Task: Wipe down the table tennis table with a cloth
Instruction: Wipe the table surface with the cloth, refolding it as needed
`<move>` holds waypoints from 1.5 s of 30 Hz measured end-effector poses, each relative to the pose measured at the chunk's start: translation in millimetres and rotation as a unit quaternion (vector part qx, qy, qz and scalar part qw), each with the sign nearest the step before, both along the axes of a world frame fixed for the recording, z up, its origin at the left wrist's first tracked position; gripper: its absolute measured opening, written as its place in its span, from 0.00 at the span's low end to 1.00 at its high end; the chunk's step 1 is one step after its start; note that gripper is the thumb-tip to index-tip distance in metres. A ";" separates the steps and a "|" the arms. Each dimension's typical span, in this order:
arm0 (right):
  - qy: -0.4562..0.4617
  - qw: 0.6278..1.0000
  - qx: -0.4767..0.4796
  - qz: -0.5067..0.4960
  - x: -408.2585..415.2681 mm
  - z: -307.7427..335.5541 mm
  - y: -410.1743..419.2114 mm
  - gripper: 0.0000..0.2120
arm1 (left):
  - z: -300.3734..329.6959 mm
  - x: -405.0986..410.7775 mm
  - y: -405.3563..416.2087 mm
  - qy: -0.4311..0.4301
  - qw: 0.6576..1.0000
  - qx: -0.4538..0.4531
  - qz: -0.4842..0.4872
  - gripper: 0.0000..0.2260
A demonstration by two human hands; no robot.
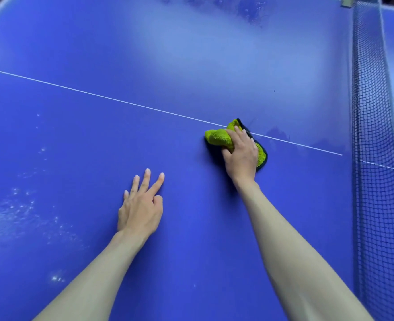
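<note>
The blue table tennis table (191, 66) fills the view. A bunched yellow-green cloth with a dark edge (217, 136) lies on the white centre line (98, 96), right of the middle. My right hand (240, 154) grips the cloth from above, fingers curled into its folds, and holds it against the table. My left hand (142, 205) rests flat on the table surface to the left and nearer to me, fingers straight and spread.
The black net (372, 158) runs along the right side, with its post (347, 1) at the top right. Water droplets (17, 205) speckle the left part of the table, and a wet patch (249, 10) shows at the far edge.
</note>
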State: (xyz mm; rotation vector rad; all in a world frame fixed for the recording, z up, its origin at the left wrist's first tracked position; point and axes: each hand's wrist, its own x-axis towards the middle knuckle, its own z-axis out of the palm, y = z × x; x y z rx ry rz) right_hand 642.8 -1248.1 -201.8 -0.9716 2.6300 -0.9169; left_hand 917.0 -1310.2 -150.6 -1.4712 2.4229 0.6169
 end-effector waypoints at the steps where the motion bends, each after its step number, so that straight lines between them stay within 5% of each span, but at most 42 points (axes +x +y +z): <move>1: -0.001 1.000 -0.002 0.009 16.5 0.1 8.3 0.30 | 0.5 0.0 -0.6 0.000 1.000 0.006 0.001 0.29; 8: 0.006 0.994 0.018 0.106 186.5 9.8 88.6 0.40 | 18.4 0.5 -21.0 -0.017 0.996 0.074 -0.044 0.25; 12: 0.015 0.985 0.022 0.169 259.3 9.8 118.4 0.41 | 27.6 18.0 -36.2 0.009 0.997 -0.011 -0.071 0.24; 16: 0.049 0.979 0.030 0.198 228.3 4.7 97.4 0.40 | 12.0 45.1 -57.5 -0.037 0.997 -0.026 -0.068 0.26; 25: 0.022 0.998 0.035 0.054 62.3 3.2 -87.6 0.29 | -8.3 56.8 -55.1 -0.042 0.996 -0.032 -0.066 0.31; 29: 0.024 0.999 0.028 0.027 51.4 0.5 -107.7 0.29 | -6.2 55.2 -57.7 -0.051 0.995 -0.032 -0.076 0.31; 38: 0.004 0.994 0.033 0.104 249.2 12.6 -12.5 0.35 | 40.8 45.9 -95.6 -0.056 0.992 0.068 -0.093 0.22; 41: 0.013 0.983 0.035 0.182 320.1 15.6 21.6 0.38 | 53.6 62.3 -121.0 -0.004 0.999 0.011 -0.048 0.22; 45: 0.033 0.965 0.041 0.257 331.8 10.8 36.2 0.35 | 34.8 80.5 -142.4 -0.078 0.985 -0.023 -0.149 0.30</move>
